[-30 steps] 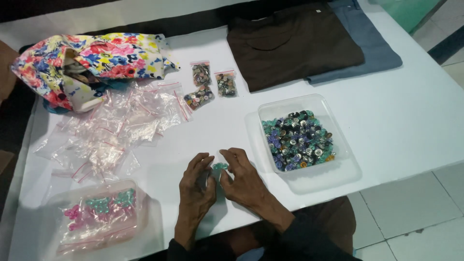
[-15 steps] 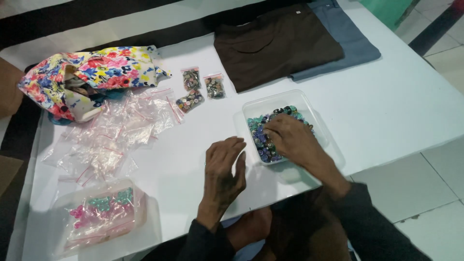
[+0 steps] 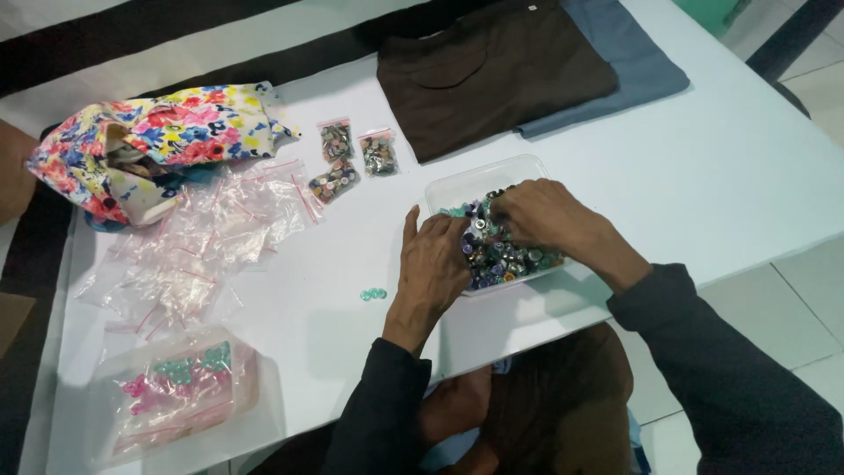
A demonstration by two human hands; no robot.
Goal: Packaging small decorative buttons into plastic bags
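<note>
A clear plastic container (image 3: 457,186) full of small mixed-colour buttons sits on the white table (image 3: 721,176) in front of me. My right hand (image 3: 547,215) lies over the buttons with its fingers curled down into them; what the fingertips grip is hidden. Over the container's left rim rests my left hand (image 3: 435,264), thumb spread and fingertips among the buttons, holding nothing I can see. A few small green pieces (image 3: 373,294) lie loose on the table just left of my left wrist.
Three small filled zip bags (image 3: 335,141) lie beyond a heap of empty clear zip bags (image 3: 202,246). A floral pouch (image 3: 158,141) is at far left. A clear tub (image 3: 176,387) with pink and green pieces sits near left. Folded brown cloth (image 3: 492,70) and blue cloth (image 3: 633,62) lie at the back.
Both hands were together near the table's front edge around a small green thing. The right hand went to the container first, the left followed. Green pieces now lie loose on the table.
</note>
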